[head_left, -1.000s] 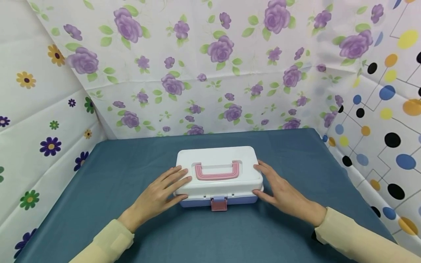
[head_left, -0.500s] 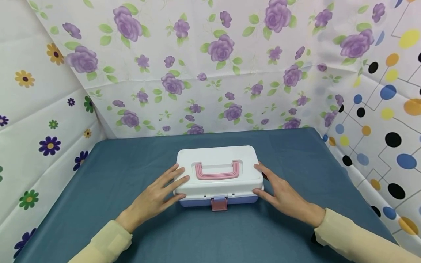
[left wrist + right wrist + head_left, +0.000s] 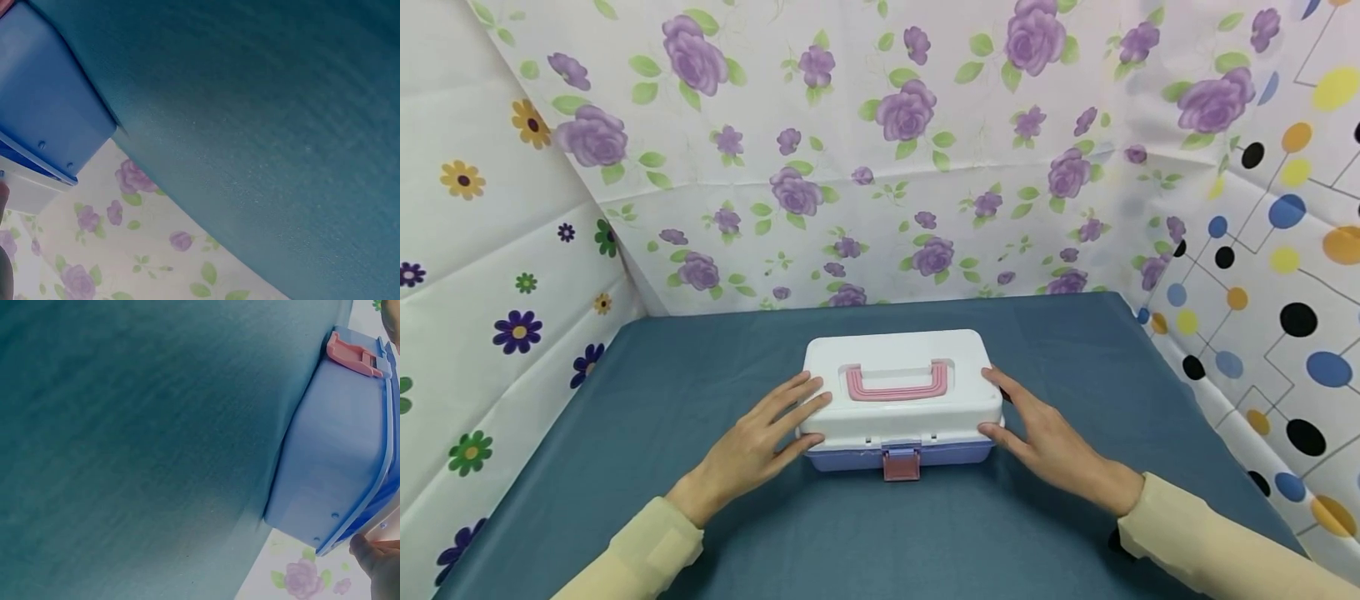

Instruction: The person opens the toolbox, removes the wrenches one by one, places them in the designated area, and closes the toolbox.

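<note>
A storage box with a white lid (image 3: pixel 910 348), a pink carry handle (image 3: pixel 898 392) and a blue-purple base (image 3: pixel 850 459) sits on the table. Its pink front latch (image 3: pixel 901 465) hangs loose below the rim. My left hand (image 3: pixel 748 454) holds the lid's left end, fingers on top and thumb at the lower edge. At the right end my right hand (image 3: pixel 1060 454) grips the lid in the same way. Seen from the right wrist, a dark gap shows between lid and blue base (image 3: pixel 331 444), with my thumb (image 3: pixel 364 553) at the lid's edge. The inside is hidden.
Blue cloth (image 3: pixel 895 542) covers the table around the box. Behind stands a curtain (image 3: pixel 850 125) with purple roses. Patterned sheets hang on both sides, a flowered one (image 3: pixel 482 275) left and a dotted one (image 3: pixel 1262 275) right.
The lid's front edge has risen slightly, showing more of the base beneath it. Both hands have moved up a little with the lid; the left fingers earlier slid slightly outward.
</note>
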Demonstrator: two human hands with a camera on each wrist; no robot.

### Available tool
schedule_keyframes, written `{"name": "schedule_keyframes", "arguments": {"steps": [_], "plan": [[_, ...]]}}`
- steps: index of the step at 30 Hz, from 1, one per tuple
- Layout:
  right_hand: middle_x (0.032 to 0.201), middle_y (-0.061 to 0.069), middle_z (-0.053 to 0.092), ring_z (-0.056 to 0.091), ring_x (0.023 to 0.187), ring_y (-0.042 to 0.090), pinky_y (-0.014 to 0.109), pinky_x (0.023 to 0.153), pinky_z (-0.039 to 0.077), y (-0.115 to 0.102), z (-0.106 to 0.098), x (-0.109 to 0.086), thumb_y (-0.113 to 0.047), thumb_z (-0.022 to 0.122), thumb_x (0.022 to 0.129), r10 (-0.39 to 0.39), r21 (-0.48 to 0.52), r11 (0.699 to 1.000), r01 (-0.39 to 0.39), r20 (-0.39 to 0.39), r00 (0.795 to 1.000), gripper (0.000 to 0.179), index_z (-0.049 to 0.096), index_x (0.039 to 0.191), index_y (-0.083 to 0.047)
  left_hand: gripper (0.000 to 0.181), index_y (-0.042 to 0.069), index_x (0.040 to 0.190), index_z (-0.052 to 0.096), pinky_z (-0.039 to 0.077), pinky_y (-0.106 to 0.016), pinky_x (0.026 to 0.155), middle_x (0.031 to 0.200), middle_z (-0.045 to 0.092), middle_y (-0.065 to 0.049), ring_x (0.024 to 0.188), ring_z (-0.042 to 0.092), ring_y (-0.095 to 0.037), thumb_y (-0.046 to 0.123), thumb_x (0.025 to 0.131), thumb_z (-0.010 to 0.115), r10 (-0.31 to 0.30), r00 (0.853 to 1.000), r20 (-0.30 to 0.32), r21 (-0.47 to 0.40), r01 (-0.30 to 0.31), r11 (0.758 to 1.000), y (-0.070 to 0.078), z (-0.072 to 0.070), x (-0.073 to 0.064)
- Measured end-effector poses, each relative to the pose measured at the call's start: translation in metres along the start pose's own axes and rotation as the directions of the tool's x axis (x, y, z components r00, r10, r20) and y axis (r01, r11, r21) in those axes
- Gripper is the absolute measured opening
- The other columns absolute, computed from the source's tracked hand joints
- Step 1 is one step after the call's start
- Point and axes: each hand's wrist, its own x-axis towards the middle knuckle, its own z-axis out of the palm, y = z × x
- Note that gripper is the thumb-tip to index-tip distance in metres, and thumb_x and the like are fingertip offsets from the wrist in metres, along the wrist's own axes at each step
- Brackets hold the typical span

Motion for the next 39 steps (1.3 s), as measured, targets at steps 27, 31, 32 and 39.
{"name": "schedule_keyframes", "arguments": {"steps": [27, 31, 32, 39], "plan": [[0.172, 0.006, 0.024, 0.039, 0.15, 0.027, 0.027, 0.123, 0.028, -0.002, -0.003, 0.007, -0.013, 0.077, 0.095, -0.114, -0.079, 0.991, 0.11, -0.05, 0.992, 0.087, 0.026, 0.165, -0.014, 0.052, 0.004, 0.147, 0.058, 0.03, -0.026, 0.122, 0.15, 0.056, -0.016, 0.14, 0.051, -0.035, 0.04, 0.11, 0.051, 0.03, 0.998, -0.05, -0.009, -0.03, 1.0, -0.002, -0.005, 0.009], [0.172, 0.006, 0.024, 0.037, 0.151, 0.027, 0.027, 0.123, 0.027, -0.002, -0.005, 0.009, -0.011, 0.077, 0.094, -0.121, -0.065, 0.991, 0.118, -0.045, 0.992, 0.087, 0.027, 0.165, -0.015, 0.053, 0.005, 0.148, 0.057, 0.029, -0.026, 0.123, 0.15, 0.056, -0.015, 0.141, 0.05, -0.034, 0.041, 0.11, 0.05, 0.01, 0.999, -0.037, -0.012, -0.01, 1.0, -0.002, -0.006, 0.009], [0.171, 0.006, 0.024, 0.037, 0.151, 0.027, 0.026, 0.123, 0.027, -0.002, -0.005, 0.009, -0.011, 0.077, 0.094, -0.121, -0.061, 0.991, 0.118, -0.046, 0.992, 0.086, 0.027, 0.165, -0.015, 0.053, 0.005, 0.148, 0.057, 0.029, -0.026, 0.123, 0.151, 0.055, -0.015, 0.142, 0.05, -0.033, 0.042, 0.11, 0.05, 0.003, 0.999, -0.033, -0.014, -0.004, 1.0, -0.002, -0.006, 0.009], [0.17, 0.006, 0.027, 0.036, 0.152, 0.026, 0.019, 0.122, 0.024, -0.005, -0.008, 0.013, -0.008, 0.076, 0.095, -0.1, -0.01, 0.995, 0.099, -0.064, 0.993, 0.084, 0.029, 0.164, -0.014, 0.052, 0.006, 0.147, 0.058, 0.03, -0.027, 0.122, 0.151, 0.055, -0.015, 0.142, 0.049, -0.034, 0.041, 0.11, 0.052, -0.018, 0.999, -0.04, -0.043, 0.016, 0.999, -0.002, -0.007, 0.013]]}}
